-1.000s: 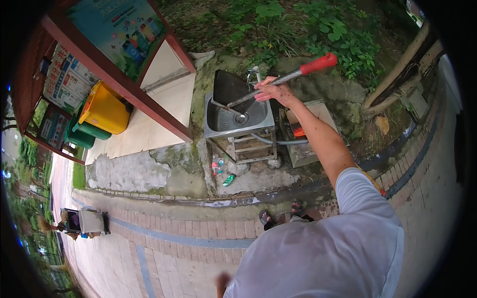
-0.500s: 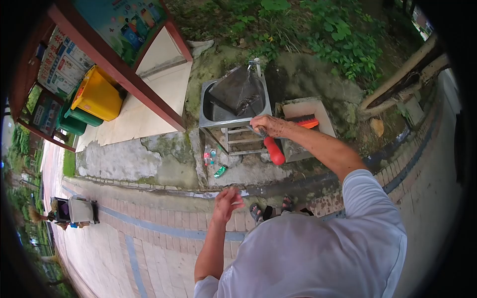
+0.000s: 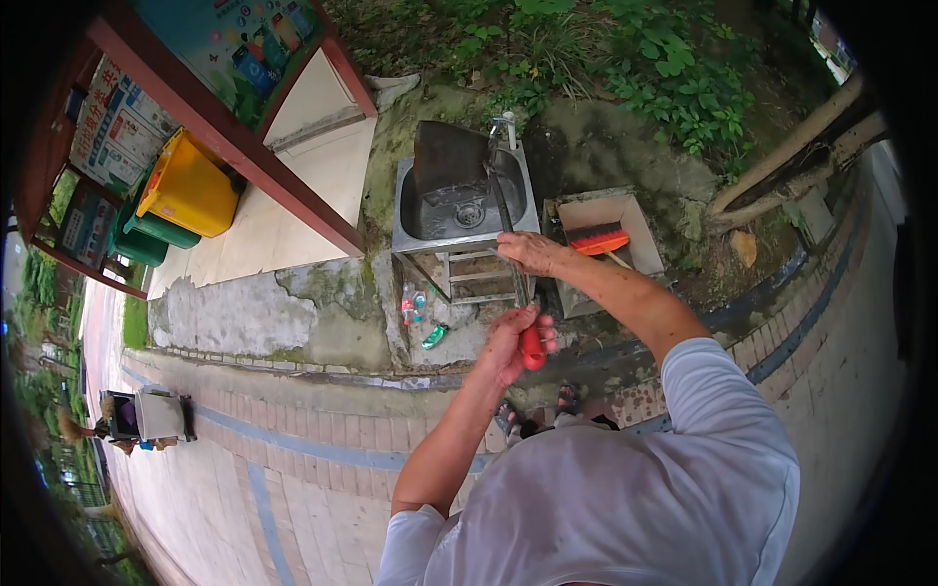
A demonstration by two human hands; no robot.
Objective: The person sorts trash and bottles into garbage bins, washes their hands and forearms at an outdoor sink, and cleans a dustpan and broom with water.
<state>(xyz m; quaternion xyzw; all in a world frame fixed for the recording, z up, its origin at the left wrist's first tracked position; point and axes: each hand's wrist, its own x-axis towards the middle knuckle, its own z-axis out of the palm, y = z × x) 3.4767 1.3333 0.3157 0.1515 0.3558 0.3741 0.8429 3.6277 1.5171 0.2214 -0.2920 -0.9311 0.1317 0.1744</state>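
Observation:
A dark long-handled dustpan point(image 3: 449, 161) is tilted up in the metal sink point(image 3: 403, 210), its pan against the far left side near the tap point(image 3: 506, 127). Water appears to run from the tap beside the pan. The dustpan's handle slants toward me over the sink's front edge and ends in a red grip point(image 3: 532, 350). My right hand point(image 3: 528, 252) is closed around the handle just past that edge. Lower down, my left hand point(image 3: 508, 344) is closed at the red grip, its fingers partly hidden.
A square basin point(image 3: 635, 220) right of the sink holds an orange brush head point(image 3: 598, 239). A crushed green can point(image 3: 435, 337) and plastic bottles lie below the sink. Yellow point(image 3: 191, 186) and green bins stand under a shelter at left; a cart point(image 3: 156, 415) is on the pavement.
My left hand has come up and right and taken hold of the red grip. The dustpan has turned, its pan now raised upright in the sink, uncovering the drain.

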